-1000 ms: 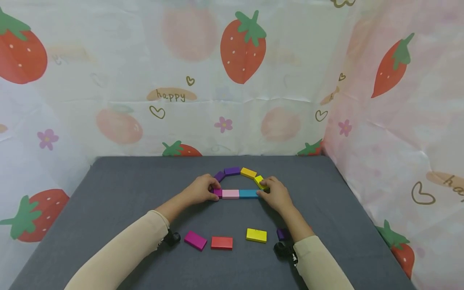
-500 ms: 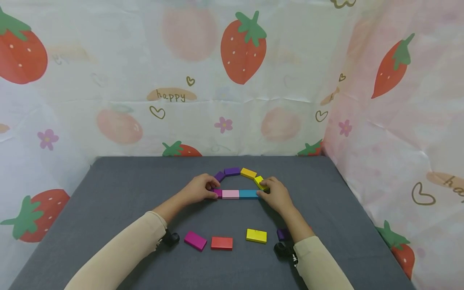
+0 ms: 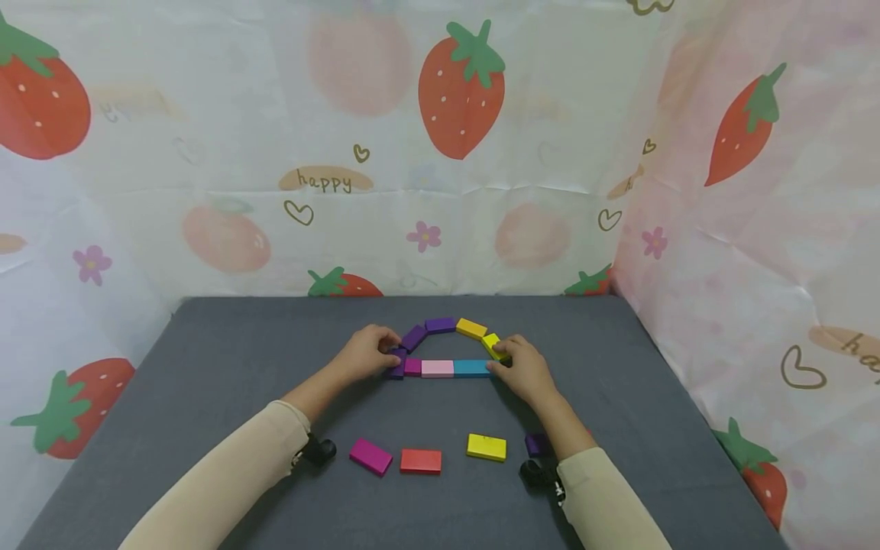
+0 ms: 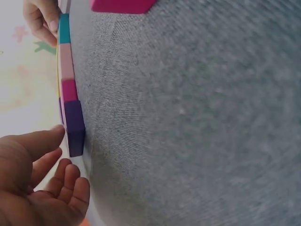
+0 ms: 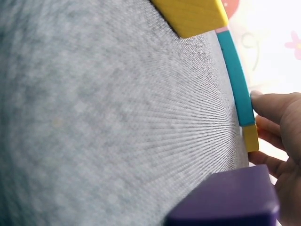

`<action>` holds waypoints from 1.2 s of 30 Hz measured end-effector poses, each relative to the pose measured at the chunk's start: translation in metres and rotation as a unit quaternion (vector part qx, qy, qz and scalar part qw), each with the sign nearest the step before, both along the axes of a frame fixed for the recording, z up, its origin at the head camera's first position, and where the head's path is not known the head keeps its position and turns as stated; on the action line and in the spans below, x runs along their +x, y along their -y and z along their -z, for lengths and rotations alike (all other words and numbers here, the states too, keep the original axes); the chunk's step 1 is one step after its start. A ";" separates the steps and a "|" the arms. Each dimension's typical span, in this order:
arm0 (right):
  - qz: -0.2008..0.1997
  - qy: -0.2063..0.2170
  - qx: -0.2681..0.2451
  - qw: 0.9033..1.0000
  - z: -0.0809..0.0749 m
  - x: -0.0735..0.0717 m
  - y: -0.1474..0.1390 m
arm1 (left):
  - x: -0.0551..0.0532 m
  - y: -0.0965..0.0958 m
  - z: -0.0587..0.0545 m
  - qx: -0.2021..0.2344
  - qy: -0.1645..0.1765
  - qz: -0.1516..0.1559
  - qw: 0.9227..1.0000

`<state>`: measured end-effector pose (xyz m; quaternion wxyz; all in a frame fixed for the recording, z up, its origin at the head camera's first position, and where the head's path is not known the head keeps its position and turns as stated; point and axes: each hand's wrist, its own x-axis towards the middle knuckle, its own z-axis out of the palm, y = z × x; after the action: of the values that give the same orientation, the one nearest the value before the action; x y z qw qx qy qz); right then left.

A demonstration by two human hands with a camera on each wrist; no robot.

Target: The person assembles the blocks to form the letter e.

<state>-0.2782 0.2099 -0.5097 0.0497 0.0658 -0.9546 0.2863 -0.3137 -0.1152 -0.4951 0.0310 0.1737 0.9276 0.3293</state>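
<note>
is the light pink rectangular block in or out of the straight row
In: the light pink rectangular block sits between the short magenta block and the blue block, no gaps showing.

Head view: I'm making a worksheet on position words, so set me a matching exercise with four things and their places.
1 pink block
2 blue block
3 orange block
4 left hand

A between the farthest purple block and a yellow block
B at the leftmost purple block
C beside pink, at the right hand
D between a magenta block and blue

Pairs: 1-D, 2-C, 3-A, 4-B
</note>
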 end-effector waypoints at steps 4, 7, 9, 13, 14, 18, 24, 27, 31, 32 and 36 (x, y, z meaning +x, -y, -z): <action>0.001 0.001 0.001 1.000 0.000 0.000 0.000 | 0.001 0.002 -0.001 -0.004 0.007 0.002 1.000; 0.001 0.002 0.003 1.000 0.000 0.000 0.000 | 0.003 0.003 -0.001 0.001 0.011 0.003 1.000; 0.001 0.004 0.003 1.000 -0.001 0.000 0.000 | 0.004 0.003 -0.001 0.005 0.010 0.005 1.000; 0.001 0.005 0.002 1.000 0.000 0.000 0.000 | 0.004 0.004 0.000 0.008 0.009 0.009 1.000; 0.001 0.005 0.001 1.000 0.000 0.000 0.000 | 0.003 0.004 0.001 0.009 0.009 0.010 1.000; 0.000 0.005 0.000 1.000 0.000 -0.001 0.000 | 0.003 0.003 0.001 0.012 0.017 0.007 1.000; -0.002 0.001 0.002 1.000 0.000 0.000 -0.001 | 0.003 0.002 0.002 0.017 0.029 -0.005 0.999; -0.002 0.003 0.001 1.000 -0.001 0.001 0.000 | 0.004 0.001 0.003 0.020 0.031 -0.007 0.999; -0.003 0.006 0.001 1.000 -0.002 0.002 0.001 | 0.007 0.001 0.002 0.027 0.032 -0.009 0.999; -0.003 0.006 0.002 1.000 -0.002 0.001 0.001 | 0.007 0.001 0.002 0.030 0.033 -0.011 0.999; -0.002 0.007 0.003 1.000 -0.002 0.000 0.000 | 0.009 0.000 0.001 0.044 0.031 -0.020 0.998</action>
<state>-0.2778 0.2095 -0.5079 0.0417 0.0662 -0.9557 0.2836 -0.3049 -0.1150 -0.4963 0.0452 0.1462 0.9139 0.3760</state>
